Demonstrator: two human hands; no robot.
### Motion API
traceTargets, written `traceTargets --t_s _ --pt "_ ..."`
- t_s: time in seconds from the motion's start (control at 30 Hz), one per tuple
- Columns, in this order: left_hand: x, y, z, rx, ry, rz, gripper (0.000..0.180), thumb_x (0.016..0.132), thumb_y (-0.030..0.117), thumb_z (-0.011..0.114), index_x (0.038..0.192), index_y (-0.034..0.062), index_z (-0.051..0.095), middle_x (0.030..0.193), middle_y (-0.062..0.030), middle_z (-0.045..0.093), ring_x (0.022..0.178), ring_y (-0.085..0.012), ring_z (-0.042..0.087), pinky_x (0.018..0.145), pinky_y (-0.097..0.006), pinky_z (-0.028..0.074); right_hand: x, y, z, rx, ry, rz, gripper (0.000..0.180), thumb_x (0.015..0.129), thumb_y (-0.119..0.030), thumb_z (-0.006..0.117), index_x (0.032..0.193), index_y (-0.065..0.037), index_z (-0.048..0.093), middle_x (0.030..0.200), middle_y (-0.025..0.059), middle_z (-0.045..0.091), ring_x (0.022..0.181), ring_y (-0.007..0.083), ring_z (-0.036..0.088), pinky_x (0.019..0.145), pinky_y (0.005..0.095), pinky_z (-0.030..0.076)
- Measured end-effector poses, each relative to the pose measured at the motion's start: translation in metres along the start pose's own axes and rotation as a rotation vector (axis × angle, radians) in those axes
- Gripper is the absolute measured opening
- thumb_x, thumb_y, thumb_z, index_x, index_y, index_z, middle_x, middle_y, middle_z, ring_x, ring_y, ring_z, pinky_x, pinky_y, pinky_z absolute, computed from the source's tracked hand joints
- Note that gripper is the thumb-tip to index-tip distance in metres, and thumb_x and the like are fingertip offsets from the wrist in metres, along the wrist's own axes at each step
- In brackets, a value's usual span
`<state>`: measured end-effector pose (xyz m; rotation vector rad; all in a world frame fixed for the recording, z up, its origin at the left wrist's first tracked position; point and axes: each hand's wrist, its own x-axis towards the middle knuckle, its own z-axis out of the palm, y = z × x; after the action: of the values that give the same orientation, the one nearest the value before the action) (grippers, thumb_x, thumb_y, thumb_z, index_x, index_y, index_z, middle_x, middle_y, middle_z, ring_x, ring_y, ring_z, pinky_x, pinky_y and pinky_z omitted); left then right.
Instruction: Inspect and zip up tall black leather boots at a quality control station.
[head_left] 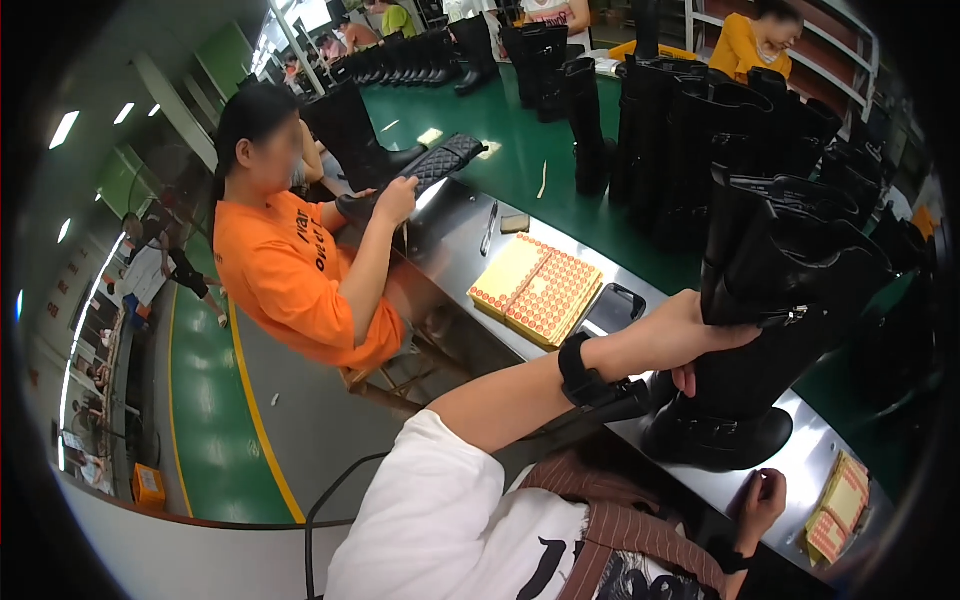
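Note:
A tall black boot [745, 385] with a buckled ankle strap stands upright on the metal bench in front of me. My left hand [680, 335] grips its shaft, fingers wrapped round the near side and partly hidden by the leather. Just below the boot's foot, my right hand [763, 508] rests near the bench edge with its fingers curled. Whether anything is inside those fingers cannot be seen. Beside my left forearm lies a dark phone [614, 308], next to a banded stack of yellow sheets [540, 290] dotted with red circles.
Another yellow bundle [838, 508] lies at the bench's right end. Many black boots [690, 150] crowd the green table [520, 170] ahead. To my left, a seated person in an orange shirt [300, 265] handles a quilted black boot [440, 165]. A pen [489, 228] lies near that person.

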<state>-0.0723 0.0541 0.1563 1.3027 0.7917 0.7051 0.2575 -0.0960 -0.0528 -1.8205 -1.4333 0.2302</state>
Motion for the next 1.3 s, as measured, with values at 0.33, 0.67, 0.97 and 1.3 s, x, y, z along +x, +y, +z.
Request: traceTargets --t_s 0.33,0.67,0.97,1.3 --pt "-0.014 0.007 0.016 -0.071 0.033 0.041 0.053 0.092 0.035 0.061 0.112 -0.0135 0.052 0.078 -0.0197 0.065 0.045 -0.0279 0.064 0.036 -0.030 0.053 -0.003 0.017 0.008 0.096 -0.026 -0.105 0.015 0.089 -0.016 0.065 0.095 -0.002 0.066 0.072 0.0066 0.060 0.061 0.0157 0.053 0.057 0.0290 0.045" --pt "-0.030 0.114 -0.013 -0.292 0.208 0.043 0.051 0.094 0.046 0.055 0.105 -0.0024 0.065 0.087 -0.0134 0.072 0.046 -0.0244 0.064 0.036 -0.030 0.050 -0.001 -0.006 -0.002 0.052 0.034 -0.126 0.008 0.077 -0.002 0.069 0.081 -0.002 0.061 0.072 0.0093 0.058 0.059 0.0206 0.056 0.056 0.0307 0.044" --pt "0.020 0.214 -0.089 -0.304 0.550 0.715 0.049 0.093 0.050 0.055 0.101 0.0028 0.064 0.080 -0.0104 0.071 0.061 -0.0242 0.069 0.054 -0.030 0.057 0.002 -0.050 -0.001 0.252 -0.108 0.161 0.006 0.075 -0.006 0.069 0.076 -0.006 0.064 0.059 0.0043 0.058 0.052 0.0173 0.055 0.051 0.0320 0.039" --pt "0.275 0.283 -0.219 -0.186 0.641 0.984 0.059 0.091 0.043 0.062 0.110 -0.0105 0.048 0.096 -0.0227 0.065 0.073 -0.0383 0.070 0.061 -0.038 0.063 -0.004 -0.050 0.017 -0.120 -0.163 -0.066 0.019 0.081 -0.033 0.072 0.086 -0.015 0.067 0.068 0.0063 0.058 0.067 0.0278 0.055 0.067 0.0405 0.042"
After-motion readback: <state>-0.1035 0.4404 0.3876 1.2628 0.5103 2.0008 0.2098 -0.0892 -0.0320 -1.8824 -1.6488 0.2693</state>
